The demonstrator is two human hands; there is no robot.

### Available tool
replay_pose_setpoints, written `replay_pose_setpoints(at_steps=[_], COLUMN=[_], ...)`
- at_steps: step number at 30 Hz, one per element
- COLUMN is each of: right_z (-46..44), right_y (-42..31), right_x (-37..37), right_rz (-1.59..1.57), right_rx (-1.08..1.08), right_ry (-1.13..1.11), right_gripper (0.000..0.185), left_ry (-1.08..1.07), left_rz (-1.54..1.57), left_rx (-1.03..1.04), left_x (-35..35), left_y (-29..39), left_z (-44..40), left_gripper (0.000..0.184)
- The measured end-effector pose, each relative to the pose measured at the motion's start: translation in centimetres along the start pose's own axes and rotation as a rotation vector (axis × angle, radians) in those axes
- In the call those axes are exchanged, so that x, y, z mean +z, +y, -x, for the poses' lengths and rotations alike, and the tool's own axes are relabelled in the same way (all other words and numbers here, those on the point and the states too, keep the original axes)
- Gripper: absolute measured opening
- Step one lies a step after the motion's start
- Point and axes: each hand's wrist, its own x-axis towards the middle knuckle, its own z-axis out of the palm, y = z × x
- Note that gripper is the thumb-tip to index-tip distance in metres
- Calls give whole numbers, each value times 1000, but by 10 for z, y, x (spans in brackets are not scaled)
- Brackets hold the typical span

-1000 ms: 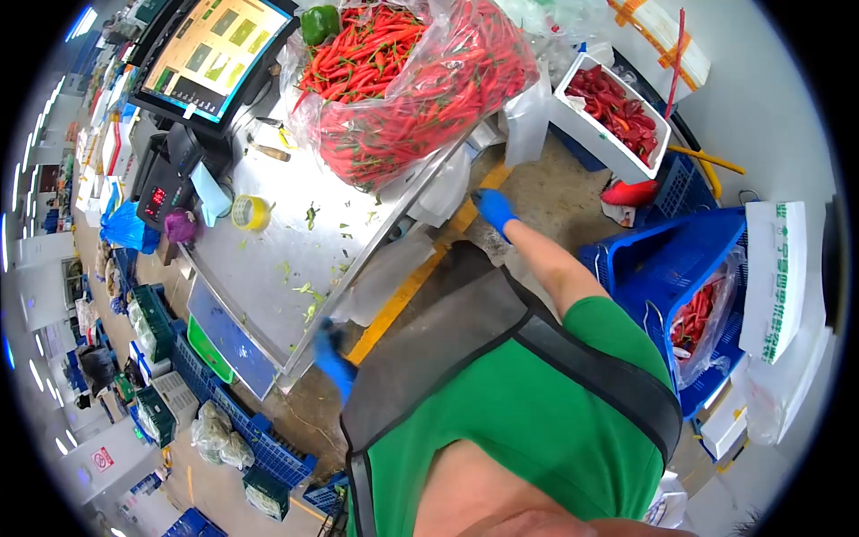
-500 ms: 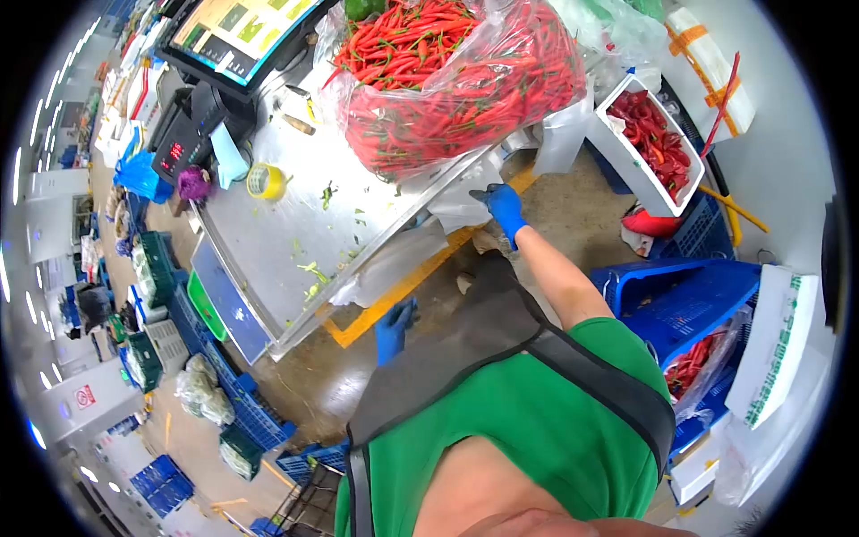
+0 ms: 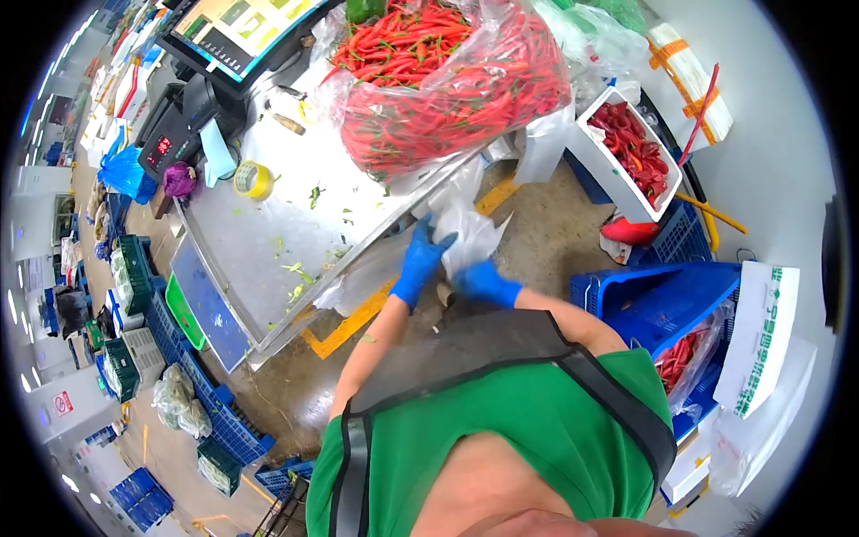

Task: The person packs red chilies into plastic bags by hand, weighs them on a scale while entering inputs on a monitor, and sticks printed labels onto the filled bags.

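My left hand [image 3: 419, 264], in a blue glove, is at the front edge of the metal table [image 3: 259, 233]. Its fingers are spread against the left side of a thin whitish plastic bag [image 3: 470, 231]. On the bag's lower end is my right hand [image 3: 488, 285], also blue-gloved and blurred by motion; it appears closed on the plastic. The bag's upper part reaches up to the table edge. Above it on the table rests a large clear bag of red chilies [image 3: 447, 116], open at the top.
A yellow tape roll [image 3: 253, 180], a purple onion-like vegetable [image 3: 179, 180], a scale [image 3: 165, 143] and a screen [image 3: 237, 36] stand on the table's left. To the right are a white foam box of dark red peppers [image 3: 631, 152] and a blue crate [image 3: 662, 309].
My left hand has risen from beside the apron to the plastic bag. My right hand has drawn back from the table edge toward my body, and the bag now lies between both hands.
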Motion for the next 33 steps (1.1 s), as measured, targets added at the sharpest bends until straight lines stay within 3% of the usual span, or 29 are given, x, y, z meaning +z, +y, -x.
replay_pose_setpoints(at_steps=[1,2,3,4,6,8,10,13,14,16,17,18,22,24,25,28,29,30,32,33], right_z=[8,5,2,1,-3,-18,-45,-100,-116,-141,-152,-164,-204,-220,-224,-252,-282,-311,-375,-402], right_y=[-27,-41,-55,-66,-93,-117,-134,-155,-162,-173,-170,-156,-106,-100,-102,-88,-43,-13,5,42], right_x=[18,4,-12,-32,-73,-107,-133,-155,-156,-150,-145,-134,-118,-136,-148,-218,-199,-225,-327,-353], right_rz=[-574,-1164,-1687,-1737,-1556,-1306,-1022,-585,-461,-127,44,69,114,100,106,-459,-530,16,-29,330], right_rx=[-11,101,391,432,279,83,-99,-272,-285,-177,-118,-92,-5,36,55,-19,-415,-567,172,-170], right_ry=[280,-13,-231,-255,-176,-19,147,319,325,60,-61,-49,44,8,-56,-580,-249,26,299,645], right_gripper=[16,16,16,15,18,26,36,52,58,59,60,62,68,69,58,41,23,18,18,24], left_ry=[-118,-229,-377,-523,-542,-307,109,392,441,776,868,956,1027,996,936,778,731,681,575,531], left_rz=[-182,-359,-297,-227,286,394,419,332,226,67,192,321,861,545,506,543,582,587,591,600], left_rx=[-40,-78,-225,-369,-359,-293,-461,-162,-72,210,261,314,-6,-52,-85,-196,-236,-254,-295,-323], left_x=[-5,-8,-8,-8,-33,-35,-58,-120,-137,-165,-183,-199,-214,-214,-212,-213,-218,-223,-235,-237], left_y=[-2,-4,-20,-36,-13,-37,-34,9,15,27,27,26,-24,-81,-78,-36,-23,-23,-27,-23], left_z=[-1,-2,-1,5,58,95,116,146,147,139,134,126,90,63,58,49,46,42,44,44], left_gripper=[61,65,65,64,51,42,37,29,25,22,22,23,17,12,14,21,24,26,30,31])
